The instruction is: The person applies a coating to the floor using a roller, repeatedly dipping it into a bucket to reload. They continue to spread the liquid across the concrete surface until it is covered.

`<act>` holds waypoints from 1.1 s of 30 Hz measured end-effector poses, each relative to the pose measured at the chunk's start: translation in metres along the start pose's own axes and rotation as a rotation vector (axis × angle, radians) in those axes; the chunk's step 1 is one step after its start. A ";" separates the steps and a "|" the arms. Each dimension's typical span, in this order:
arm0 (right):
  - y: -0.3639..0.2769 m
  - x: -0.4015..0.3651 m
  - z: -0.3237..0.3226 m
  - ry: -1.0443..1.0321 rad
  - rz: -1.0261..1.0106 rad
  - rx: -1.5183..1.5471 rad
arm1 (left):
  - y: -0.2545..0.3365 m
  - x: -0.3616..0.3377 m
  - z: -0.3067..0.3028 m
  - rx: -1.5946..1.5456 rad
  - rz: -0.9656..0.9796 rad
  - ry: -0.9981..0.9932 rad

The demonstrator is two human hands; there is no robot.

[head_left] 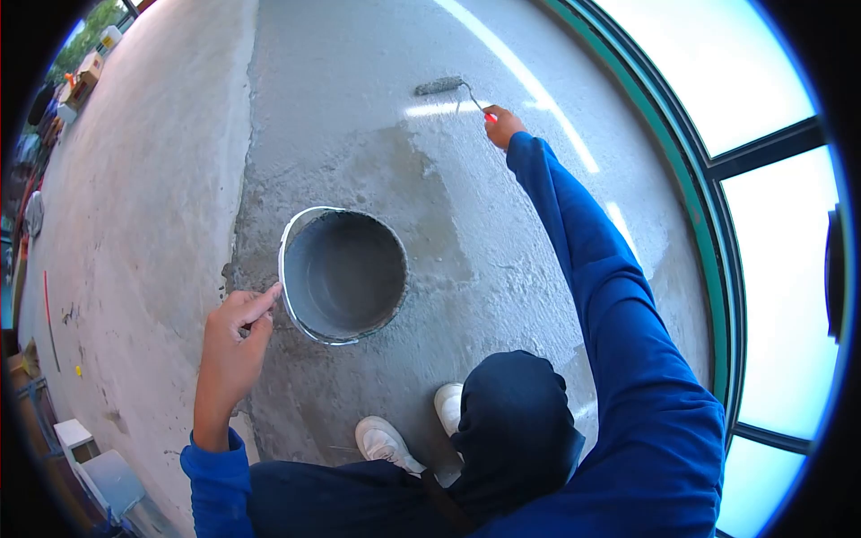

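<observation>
R hand (504,125) gripping roller (439,86), L hand (235,336) on bucket (343,274) rim

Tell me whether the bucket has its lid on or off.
Off. The bucket is uncovered, grey inside in plain view; fingers of the left hand hold its rim.

bucket (345,269) on floor (359,134), left hand (235,336) at its rim, roller (439,86) beyond, window (771,269) right
</observation>
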State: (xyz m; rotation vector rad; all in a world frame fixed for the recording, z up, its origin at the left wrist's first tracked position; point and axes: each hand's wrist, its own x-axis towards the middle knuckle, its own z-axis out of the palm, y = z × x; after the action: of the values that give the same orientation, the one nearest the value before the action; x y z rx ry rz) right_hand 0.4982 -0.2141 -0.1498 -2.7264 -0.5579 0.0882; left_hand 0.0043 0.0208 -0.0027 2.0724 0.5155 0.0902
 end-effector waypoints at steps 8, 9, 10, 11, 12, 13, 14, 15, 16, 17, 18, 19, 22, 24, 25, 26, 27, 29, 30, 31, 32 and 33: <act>0.078 -0.096 -0.004 0.013 -0.171 0.013 | 0.006 -0.003 0.002 0.042 0.017 0.015; 0.094 -0.119 -0.008 -0.003 -0.165 0.005 | 0.003 -0.003 0.003 0.072 0.045 0.023; 0.102 -0.147 -0.015 -0.020 -0.131 -0.010 | 0.002 -0.003 0.004 0.101 0.074 0.028; 0.108 -0.176 -0.026 -0.031 -0.100 0.000 | 0.003 -0.002 0.004 0.104 0.065 0.033; 0.117 -0.207 -0.035 -0.048 -0.062 0.010 | 0.004 -0.002 0.005 0.108 0.052 0.029; 0.124 -0.236 -0.041 -0.060 -0.032 0.022 | 0.004 -0.001 0.006 0.114 0.041 0.033; 0.134 -0.261 -0.046 -0.056 -0.023 0.018 | 0.004 0.000 0.006 0.118 0.022 0.033; 0.147 -0.290 -0.050 -0.052 -0.014 0.014 | 0.004 -0.001 0.008 0.115 0.025 0.034; 0.154 -0.318 -0.057 -0.031 -0.015 0.021 | 0.004 -0.002 0.009 0.111 0.029 0.038; 0.158 -0.347 -0.065 -0.009 -0.017 0.028 | 0.004 -0.002 0.009 0.107 0.033 0.043; 0.166 -0.374 -0.070 -0.021 0.018 0.020 | 0.006 -0.004 0.010 0.107 0.017 0.037; 0.174 -0.402 -0.076 -0.036 0.054 0.012 | 0.007 -0.006 0.010 0.107 -0.001 0.029; 0.194 -0.475 -0.097 -0.081 0.128 -0.004 | 0.001 -0.009 0.007 0.122 -0.012 0.009; 0.201 -0.527 -0.116 -0.126 0.228 -0.004 | 0.000 -0.009 0.007 0.205 -0.017 -0.032; 0.206 -0.551 -0.123 -0.150 0.254 -0.012 | 0.002 -0.009 0.008 0.197 -0.023 -0.033; 0.212 -0.569 -0.131 -0.166 0.274 -0.022 | 0.004 -0.008 0.009 0.186 -0.024 -0.026; 0.216 -0.588 -0.139 -0.188 0.298 -0.030 | 0.004 -0.009 0.011 0.177 -0.029 -0.025; 0.224 -0.619 -0.157 -0.194 0.367 0.047 | 0.004 -0.007 0.012 0.184 -0.019 -0.036; 0.227 -0.632 -0.164 -0.181 0.388 0.068 | 0.004 -0.007 0.013 0.179 -0.023 -0.039; 0.228 -0.641 -0.167 -0.169 0.403 0.091 | 0.003 -0.008 0.012 0.176 -0.030 -0.037; 0.230 -0.647 -0.171 -0.158 0.454 0.094 | 0.001 -0.007 0.010 0.194 -0.048 -0.064; 0.233 -0.648 -0.171 -0.158 0.475 0.084 | 0.000 -0.008 0.009 0.178 -0.051 -0.061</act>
State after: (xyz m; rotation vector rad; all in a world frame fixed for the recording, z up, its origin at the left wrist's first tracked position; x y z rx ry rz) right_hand 0.0101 -0.7245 -0.0793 -2.7248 0.0644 0.4371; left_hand -0.0004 0.0102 -0.0069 2.2263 0.5554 -0.0509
